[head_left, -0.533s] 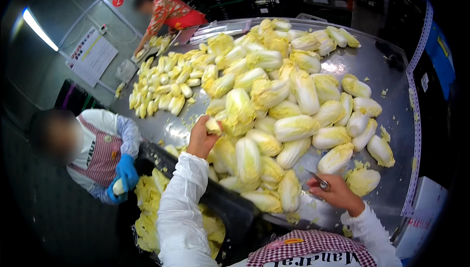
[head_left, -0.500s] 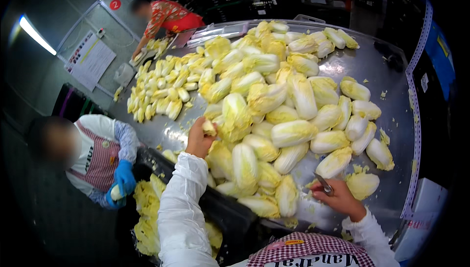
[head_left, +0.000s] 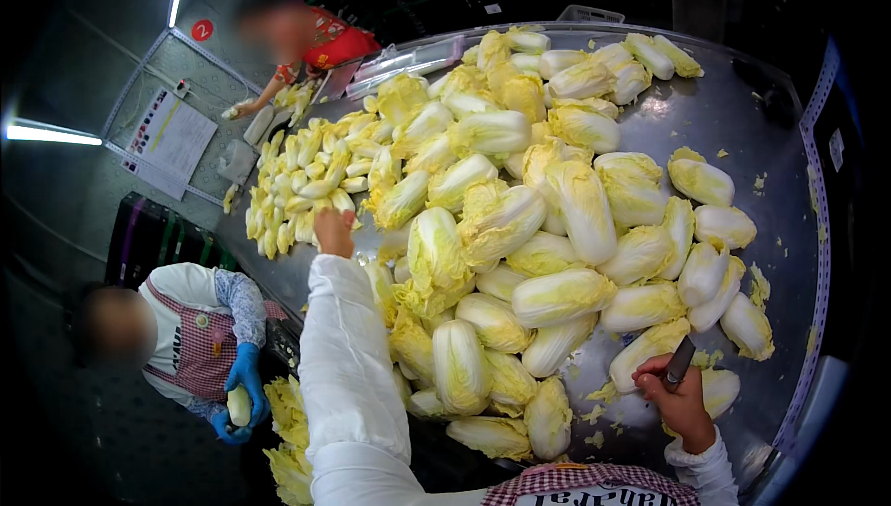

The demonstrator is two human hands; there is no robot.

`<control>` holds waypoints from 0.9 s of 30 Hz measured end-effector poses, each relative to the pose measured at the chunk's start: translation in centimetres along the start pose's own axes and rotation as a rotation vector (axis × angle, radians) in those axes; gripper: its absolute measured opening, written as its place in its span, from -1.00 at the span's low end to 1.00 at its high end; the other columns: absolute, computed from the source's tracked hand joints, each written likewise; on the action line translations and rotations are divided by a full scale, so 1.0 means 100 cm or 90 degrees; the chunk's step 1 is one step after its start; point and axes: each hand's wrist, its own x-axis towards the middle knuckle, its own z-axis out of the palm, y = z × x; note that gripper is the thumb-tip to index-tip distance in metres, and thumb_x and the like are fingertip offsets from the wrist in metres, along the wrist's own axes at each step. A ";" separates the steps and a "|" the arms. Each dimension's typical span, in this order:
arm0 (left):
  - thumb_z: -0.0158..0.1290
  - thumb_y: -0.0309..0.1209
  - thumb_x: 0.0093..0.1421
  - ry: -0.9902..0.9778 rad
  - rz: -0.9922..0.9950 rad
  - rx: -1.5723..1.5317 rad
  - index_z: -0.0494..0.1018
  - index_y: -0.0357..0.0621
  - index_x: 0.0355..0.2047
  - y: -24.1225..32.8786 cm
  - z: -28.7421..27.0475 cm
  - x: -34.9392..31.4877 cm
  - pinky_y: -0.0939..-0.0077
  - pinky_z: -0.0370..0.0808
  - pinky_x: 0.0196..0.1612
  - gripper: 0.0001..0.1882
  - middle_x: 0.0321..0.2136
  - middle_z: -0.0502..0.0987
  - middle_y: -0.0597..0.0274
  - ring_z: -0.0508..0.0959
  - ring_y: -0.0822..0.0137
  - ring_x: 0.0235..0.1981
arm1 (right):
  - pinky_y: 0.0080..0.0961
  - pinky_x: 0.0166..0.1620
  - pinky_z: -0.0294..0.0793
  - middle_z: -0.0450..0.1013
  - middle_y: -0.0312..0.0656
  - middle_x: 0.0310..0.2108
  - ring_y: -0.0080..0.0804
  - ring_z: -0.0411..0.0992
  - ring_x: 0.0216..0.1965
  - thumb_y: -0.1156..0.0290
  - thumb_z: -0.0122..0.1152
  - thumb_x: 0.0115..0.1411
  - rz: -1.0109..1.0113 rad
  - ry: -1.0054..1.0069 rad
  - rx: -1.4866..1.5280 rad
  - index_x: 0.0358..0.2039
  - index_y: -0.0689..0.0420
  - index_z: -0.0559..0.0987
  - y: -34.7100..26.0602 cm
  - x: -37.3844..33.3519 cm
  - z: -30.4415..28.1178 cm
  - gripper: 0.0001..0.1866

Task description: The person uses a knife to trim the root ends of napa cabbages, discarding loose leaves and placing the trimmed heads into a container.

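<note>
Left arm: extended forward over the table (head_left: 682, 125), elbow close to straight, white sleeve (head_left: 357, 385) running from the lower edge toward the far left. The left hand (head_left: 335, 232) is at the near right border of the pile of small pale cabbage hearts (head_left: 302, 172), back of the hand toward the camera. Its fingers are bent and mostly hidden; their opening, and whether they have hold of anything, cannot be told.

Right arm: drawn in near the body, forearm short in view, wrist at the near right part of the table. The right hand (head_left: 682, 408) points forward and to the left. Its fingers are closed around a knife (head_left: 680, 364); a dark grey section of it projects upward past the grip. Whether this section is blade or handle cannot be told. One whole cabbage (head_left: 647, 355) lies just beyond the fingers; a second cabbage (head_left: 721, 393) lies beside the hand, partly covered by it.

Main heap: whole cabbages (head_left: 561, 297), white and yellow, occupy the middle of the table between the two hands and beyond them. At the left, a co-worker in blue gloves (head_left: 246, 381) holds a trimmed cabbage (head_left: 238, 406).
</note>
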 end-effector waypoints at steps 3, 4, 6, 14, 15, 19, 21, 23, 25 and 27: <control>0.07 -0.47 0.10 0.025 -0.175 -0.632 0.40 -0.29 -0.07 0.069 0.000 -0.040 0.45 0.47 -0.32 -0.64 -0.16 0.43 0.06 0.52 0.24 -0.35 | -0.66 -0.43 0.39 0.50 -0.26 -0.47 -0.64 0.38 -0.50 0.50 0.25 0.14 -0.064 0.003 -0.051 -0.30 0.26 0.56 0.007 -0.008 0.000 -0.87; 0.10 -0.46 0.09 0.040 -0.053 -0.490 0.40 -0.26 -0.07 0.090 -0.014 -0.060 0.43 0.47 -0.30 -0.63 -0.16 0.43 0.05 0.51 0.22 -0.33 | -0.65 -0.43 0.39 0.50 -0.26 -0.48 -0.64 0.39 -0.50 0.50 0.24 0.14 -0.077 0.018 -0.053 -0.30 0.25 0.56 0.009 -0.012 0.000 -0.87; 0.11 -0.43 0.11 0.106 0.205 -0.274 0.42 -0.19 -0.06 0.117 -0.040 -0.094 0.40 0.46 -0.26 -0.65 -0.19 0.45 0.07 0.50 0.22 -0.29 | -0.64 -0.42 0.40 0.50 -0.26 -0.49 -0.63 0.39 -0.50 0.50 0.23 0.15 -0.063 0.034 -0.026 -0.30 0.25 0.55 0.005 -0.025 0.002 -0.88; 0.14 -0.43 0.11 -0.450 0.498 -0.360 0.46 -0.15 -0.08 0.187 -0.123 -0.213 0.37 0.46 -0.21 -0.67 -0.20 0.50 0.09 0.52 0.17 -0.25 | -0.64 -0.33 0.37 0.45 -0.34 -0.48 -0.66 0.33 -0.43 0.48 0.20 0.17 -0.046 0.103 -0.112 -0.34 0.23 0.52 0.005 -0.055 0.004 -0.90; 0.14 -0.44 0.11 -0.489 0.512 -0.360 0.46 -0.15 -0.08 0.192 -0.132 -0.225 0.37 0.46 -0.21 -0.66 -0.19 0.50 0.07 0.52 0.15 -0.25 | -0.63 -0.33 0.37 0.45 -0.34 -0.45 -0.66 0.33 -0.42 0.48 0.20 0.17 -0.041 0.102 -0.104 -0.32 0.22 0.50 -0.001 -0.060 0.008 -0.89; 0.19 -0.48 -0.04 -0.497 0.686 -0.224 0.41 -0.14 0.01 0.206 -0.136 -0.268 0.25 0.41 -0.06 -0.47 -0.08 0.46 0.07 0.47 0.05 -0.08 | -0.70 -0.49 0.32 0.39 -0.41 -0.55 -0.72 0.29 -0.55 0.44 0.19 0.18 -0.014 0.078 -0.047 -0.34 0.15 0.49 0.006 -0.075 0.001 -0.91; 0.21 -0.47 -0.15 -0.526 0.739 -0.104 0.36 -0.11 0.07 0.217 -0.139 -0.293 0.19 0.31 0.06 -0.34 0.03 0.39 0.09 0.37 0.07 0.05 | -0.69 -0.62 0.24 0.32 -0.46 -0.65 -0.76 0.24 -0.67 0.37 0.22 0.18 -0.012 0.073 -0.020 -0.36 0.13 0.48 0.014 -0.085 0.001 -0.87; 0.19 -0.46 -0.13 -0.508 0.813 0.003 0.35 -0.09 0.08 0.226 -0.126 -0.318 0.14 0.29 0.07 -0.33 0.07 0.36 0.09 0.34 0.07 0.10 | -0.69 -0.62 0.24 0.31 -0.46 -0.67 -0.75 0.23 -0.68 0.35 0.23 0.19 0.003 0.052 -0.005 -0.38 0.14 0.46 0.018 -0.093 -0.002 -0.84; 0.14 -0.45 -0.11 -0.432 0.936 0.067 0.32 -0.02 0.11 0.227 -0.114 -0.340 0.04 0.23 0.13 -0.33 0.11 0.33 0.13 0.27 0.06 0.17 | -0.69 -0.62 0.23 0.29 -0.46 -0.70 -0.74 0.22 -0.69 0.34 0.24 0.19 -0.013 0.040 0.002 -0.38 0.14 0.44 0.020 -0.097 -0.001 -0.81; 0.13 -0.45 -0.10 -0.447 0.979 0.029 0.32 0.02 0.11 0.220 -0.094 -0.353 -0.01 0.19 0.17 -0.34 0.12 0.33 0.15 0.25 0.07 0.19 | -0.68 -0.63 0.22 0.27 -0.44 -0.71 -0.73 0.21 -0.70 0.34 0.24 0.19 -0.055 0.038 0.009 -0.36 0.15 0.41 0.025 -0.100 0.006 -0.80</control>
